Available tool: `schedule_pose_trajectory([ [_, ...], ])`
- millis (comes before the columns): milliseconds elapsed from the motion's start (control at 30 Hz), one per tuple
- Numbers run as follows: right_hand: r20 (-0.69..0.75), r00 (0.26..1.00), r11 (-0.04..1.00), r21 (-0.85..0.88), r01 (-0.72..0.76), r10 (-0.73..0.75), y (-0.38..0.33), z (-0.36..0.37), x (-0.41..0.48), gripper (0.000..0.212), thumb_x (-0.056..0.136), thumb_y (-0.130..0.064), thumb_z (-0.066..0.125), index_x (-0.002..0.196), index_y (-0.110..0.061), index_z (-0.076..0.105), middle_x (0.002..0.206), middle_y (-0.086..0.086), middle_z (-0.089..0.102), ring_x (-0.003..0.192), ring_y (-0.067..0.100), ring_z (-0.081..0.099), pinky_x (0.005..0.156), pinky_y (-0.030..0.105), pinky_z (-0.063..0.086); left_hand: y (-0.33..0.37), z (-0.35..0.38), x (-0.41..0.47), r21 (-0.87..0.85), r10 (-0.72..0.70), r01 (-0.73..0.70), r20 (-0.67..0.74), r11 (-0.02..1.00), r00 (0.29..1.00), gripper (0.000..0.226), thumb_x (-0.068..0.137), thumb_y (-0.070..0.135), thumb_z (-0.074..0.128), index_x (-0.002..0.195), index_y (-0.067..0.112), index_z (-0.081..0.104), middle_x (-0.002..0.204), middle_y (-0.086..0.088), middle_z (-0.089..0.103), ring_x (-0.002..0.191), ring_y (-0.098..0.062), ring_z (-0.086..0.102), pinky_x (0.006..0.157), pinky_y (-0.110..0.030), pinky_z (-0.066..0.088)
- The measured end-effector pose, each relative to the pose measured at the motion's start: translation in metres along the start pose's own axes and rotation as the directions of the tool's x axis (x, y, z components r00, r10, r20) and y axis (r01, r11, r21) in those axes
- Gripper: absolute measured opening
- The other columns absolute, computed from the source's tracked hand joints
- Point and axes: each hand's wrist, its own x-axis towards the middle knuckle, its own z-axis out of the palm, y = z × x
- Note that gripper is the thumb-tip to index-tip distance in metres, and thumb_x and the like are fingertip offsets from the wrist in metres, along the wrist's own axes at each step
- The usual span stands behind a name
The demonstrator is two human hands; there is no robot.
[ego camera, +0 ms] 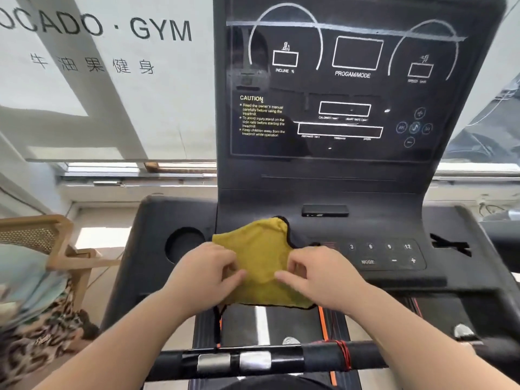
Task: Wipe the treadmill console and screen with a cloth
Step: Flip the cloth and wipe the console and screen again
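Note:
A yellow cloth [260, 254] with a black edge lies spread on the lower console deck [394, 280] of the black treadmill. My left hand [202, 274] pinches its left side and my right hand [318, 274] pinches its right side, thumbs and fingers gathered on the fabric. Above stands the dark glossy screen [349, 88] with white outlines, a CAUTION text and dusty smears. To the right of the cloth sits the button panel [388, 254] with numbers, MODE, minus and plus.
A round cup holder [184, 243] is left of the cloth. A black handlebar [267, 360] with metal sensor plates crosses the front. A wicker chair [42, 243] with fabrics stands at the left. A white gym banner [107, 74] hangs behind.

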Motion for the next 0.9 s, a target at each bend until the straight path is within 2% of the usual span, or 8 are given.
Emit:
schedule_pose_trajectory([
  [167, -0.435, 0.899, 0.995, -0.054, -0.088, 0.056, -0.013, 0.030, 0.030, 0.029, 0.092, -0.046, 0.060, 0.099, -0.020, 0.067, 0.093, 0.000, 0.058, 0.086, 0.025, 0.059, 0.069, 0.038, 0.052, -0.001, -0.001, 0.031, 0.011, -0.151, 0.163, -0.320, 0.987, 0.935, 0.025, 0.091, 0.039, 0.054, 0.097, 0.020, 0.070, 0.094, 0.001, 0.065, 0.089, -0.025, 0.058, 0.077, -0.040, 0.051],
  [300, -0.434, 0.870, 0.943, -0.120, -0.311, 0.232, 0.004, 0.018, 0.052, 0.026, 0.087, -0.037, 0.068, 0.101, -0.016, 0.071, 0.091, 0.003, 0.063, 0.087, 0.029, 0.059, 0.068, 0.038, 0.047, 0.001, -0.009, 0.059, 0.084, -0.170, 0.173, -0.043, 0.981, 0.984, 0.042, 0.095, 0.047, 0.056, 0.131, 0.026, 0.061, 0.121, 0.003, 0.062, 0.114, -0.022, 0.054, 0.097, -0.038, 0.045],
  [467, -0.404, 0.913, 0.998, 0.053, -0.046, 0.063, 0.003, 0.004, 0.052, 0.015, 0.088, -0.017, 0.062, 0.097, -0.013, 0.074, 0.088, 0.000, 0.070, 0.085, 0.020, 0.057, 0.073, 0.034, 0.047, 0.016, -0.006, 0.080, 0.066, -0.032, 0.028, 0.055, 0.997, 0.998, 0.063, 0.092, 0.049, 0.059, 0.149, 0.029, 0.042, 0.139, 0.004, 0.051, 0.126, -0.022, 0.047, 0.108, -0.040, 0.041],
  [533, -0.391, 0.920, 0.983, 0.176, 0.058, 0.016, 0.002, -0.008, 0.049, 0.012, 0.092, -0.014, 0.062, 0.101, -0.016, 0.071, 0.092, -0.006, 0.069, 0.085, 0.010, 0.054, 0.075, 0.023, 0.041, 0.021, -0.006, 0.086, -0.082, 0.025, -0.019, 0.071, 0.996, 0.997, 0.052, 0.092, 0.046, 0.057, 0.141, 0.032, 0.051, 0.135, 0.009, 0.055, 0.122, -0.019, 0.049, 0.108, -0.042, 0.041],
  [600, -0.366, 0.930, 0.967, 0.237, 0.096, -0.002, 0.005, -0.020, 0.048, 0.014, 0.096, -0.013, 0.060, 0.105, -0.019, 0.069, 0.096, -0.011, 0.068, 0.087, 0.005, 0.056, 0.077, 0.014, 0.039, 0.023, -0.010, 0.092, -0.204, 0.055, -0.038, 0.075, 0.978, 0.996, 0.026, 0.091, 0.043, 0.057, 0.109, 0.027, 0.067, 0.106, 0.009, 0.065, 0.100, -0.015, 0.056, 0.094, -0.041, 0.048],
  [700, -0.356, 0.934, 0.968, 0.227, 0.110, -0.023, 0.015, -0.035, 0.050, 0.016, 0.099, -0.015, 0.060, 0.110, -0.020, 0.071, 0.104, -0.011, 0.069, 0.097, 0.005, 0.059, 0.087, 0.021, 0.046, 0.026, -0.027, 0.097, -0.310, 0.017, 0.007, 0.077, 0.951, 0.997, 0.028, 0.083, 0.030, 0.071, 0.071, 0.012, 0.054, 0.069, -0.003, 0.056, 0.067, -0.018, 0.052, 0.066, -0.039, 0.048],
  [800, -0.341, 0.940, 0.970, 0.234, 0.072, 0.013, 0.028, -0.045, 0.055, 0.016, 0.099, -0.016, 0.062, 0.108, -0.021, 0.074, 0.104, -0.010, 0.070, 0.097, 0.007, 0.060, 0.090, 0.030, 0.050, 0.021, -0.047, 0.101, -0.292, -0.014, 0.030, 0.057, 0.956, 0.998, 0.037, 0.076, 0.022, 0.075, 0.064, 0.015, 0.041, 0.059, 0.005, 0.043, 0.054, -0.011, 0.039, 0.055, -0.026, 0.037],
  [900, -0.371, 0.926, 0.975, 0.219, 0.022, 0.063, 0.033, -0.050, 0.063, 0.015, 0.098, -0.020, 0.064, 0.105, -0.027, 0.076, 0.098, -0.009, 0.060, 0.090, 0.009, 0.057, 0.077, 0.024, 0.047, 0.010, -0.061, 0.104, -0.221, -0.047, 0.079, 0.146, 0.972, 0.988, 0.020, 0.077, 0.018, 0.075, 0.079, 0.022, 0.056, 0.063, 0.010, 0.051, 0.057, -0.005, 0.046, 0.059, -0.022, 0.038],
])
